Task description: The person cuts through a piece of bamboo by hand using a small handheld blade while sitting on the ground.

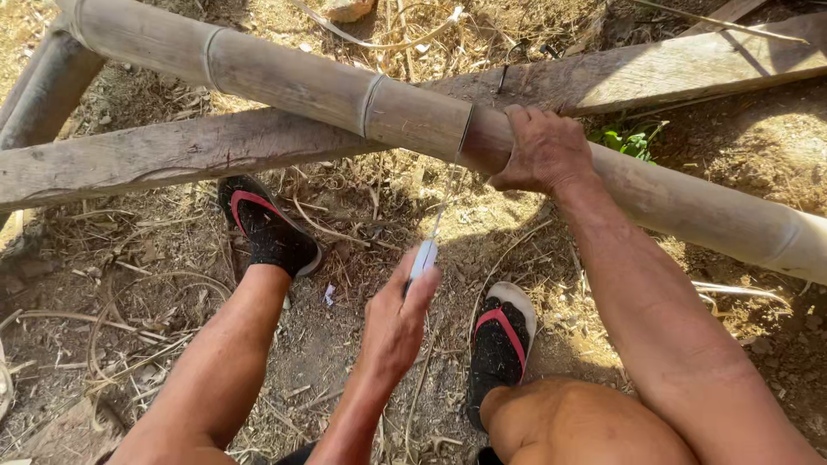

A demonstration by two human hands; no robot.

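Bamboo fills my right grip: my right hand (544,151) is clamped over the top of the thick, pale tan bamboo pole (284,82), fingers curled over its far side, pressing it down where it crosses the weathered grey wooden plank (172,151). My left hand (398,320) is clenched round the pale handle of a thin-bladed hand saw (435,226), thumb and forefinger pinching the handle end. The blade runs up and away from that hand to the pole and meets it in a dark cut line just left of my right hand; how deep the cut goes I cannot tell.

The pole slants from the far left down to the near right, ringed by several nodes, and its right end leaves the view. Under it the plank lies from the left edge to the far right corner, so the two cross close to where I hold. A second, darker round pole (43,90) leans at the far left.

Nearer to me, my left foot in a black sock and red-strapped sandal (269,226) stands on the ground below the plank, and my right foot, dressed the same (504,340), sits beside my right knee. Dry earth (345,336) strewn with straw, thin bamboo strips and chips lies all about, and a small green plant (627,140) shows just right of my right hand, beyond the pole.
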